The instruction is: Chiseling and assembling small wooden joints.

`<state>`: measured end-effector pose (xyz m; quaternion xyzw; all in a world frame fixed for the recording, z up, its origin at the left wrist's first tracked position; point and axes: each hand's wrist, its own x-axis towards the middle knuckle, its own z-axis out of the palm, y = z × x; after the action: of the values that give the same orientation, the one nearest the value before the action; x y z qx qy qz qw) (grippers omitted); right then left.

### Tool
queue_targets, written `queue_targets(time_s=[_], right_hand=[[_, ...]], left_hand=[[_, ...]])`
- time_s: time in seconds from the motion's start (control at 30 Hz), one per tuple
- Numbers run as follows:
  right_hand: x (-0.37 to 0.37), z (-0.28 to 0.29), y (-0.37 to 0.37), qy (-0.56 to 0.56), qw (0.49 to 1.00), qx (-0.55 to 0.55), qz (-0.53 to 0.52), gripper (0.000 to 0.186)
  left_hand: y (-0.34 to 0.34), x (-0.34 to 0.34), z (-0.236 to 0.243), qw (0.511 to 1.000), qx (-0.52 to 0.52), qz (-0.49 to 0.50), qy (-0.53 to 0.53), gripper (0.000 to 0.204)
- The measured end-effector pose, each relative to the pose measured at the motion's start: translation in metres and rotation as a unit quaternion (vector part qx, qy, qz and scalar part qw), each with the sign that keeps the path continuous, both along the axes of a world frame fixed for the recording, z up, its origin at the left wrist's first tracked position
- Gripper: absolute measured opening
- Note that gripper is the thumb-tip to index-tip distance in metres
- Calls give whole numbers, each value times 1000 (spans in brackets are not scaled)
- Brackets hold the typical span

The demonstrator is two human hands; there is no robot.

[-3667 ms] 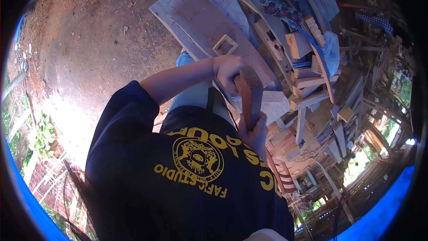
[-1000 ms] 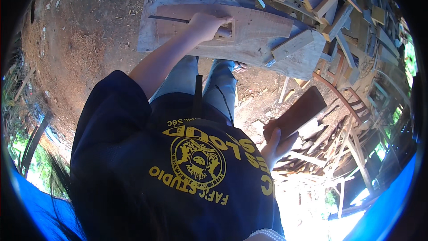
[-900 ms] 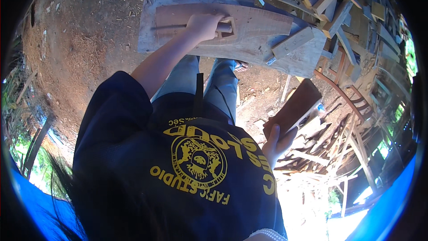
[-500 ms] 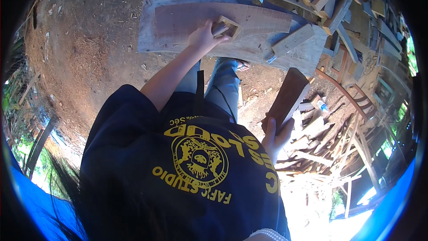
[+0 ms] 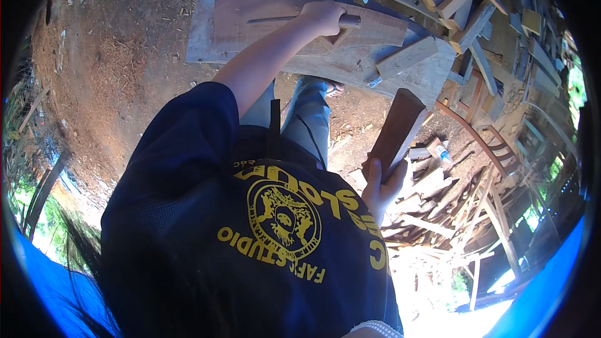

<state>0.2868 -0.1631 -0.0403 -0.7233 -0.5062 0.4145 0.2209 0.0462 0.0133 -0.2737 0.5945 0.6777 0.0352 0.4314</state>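
Note:
My left hand is closed round a short round wooden piece, whose end sticks out to the right of the fist. Beyond the other side of the fist runs a thin dark strip; I cannot tell whether it joins the held piece. Under the hand lies a long flat board. A small square-edged wooden piece shows partly below the fist, on the board. My right hand grips the lower end of a thick dark brown wood block, which tilts upward away from me, thumb across its face.
The board lies on a pale, worn sheet. A shorter plank rests at the sheet's right. Wood offcuts crowd the far right, with a curved wooden frame nearer. Scrap sticks are heaped at right; sawdust covers the ground at left.
My left hand has moved right and away over the board, turning the round piece so its end points right. The dark strip has come into sight. My right hand still holds the block.

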Motion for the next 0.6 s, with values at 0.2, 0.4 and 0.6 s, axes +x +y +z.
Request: queue_targets(time_s=[0.2, 0.4, 0.6], right_hand=[[4, -2, 6, -10, 999, 30, 0, 30], [27, -11, 10, 66, 993, 69, -73, 43], [49, -5, 13, 27, 995, 64, -66, 48]], left_hand=[[-21, 26, 37, 994, 96, -20, 39, 27], [-63, 99, 92, 955, 251, -64, -148, 20], [-60, 132, 71, 873, 413, -80, -247, 19]])
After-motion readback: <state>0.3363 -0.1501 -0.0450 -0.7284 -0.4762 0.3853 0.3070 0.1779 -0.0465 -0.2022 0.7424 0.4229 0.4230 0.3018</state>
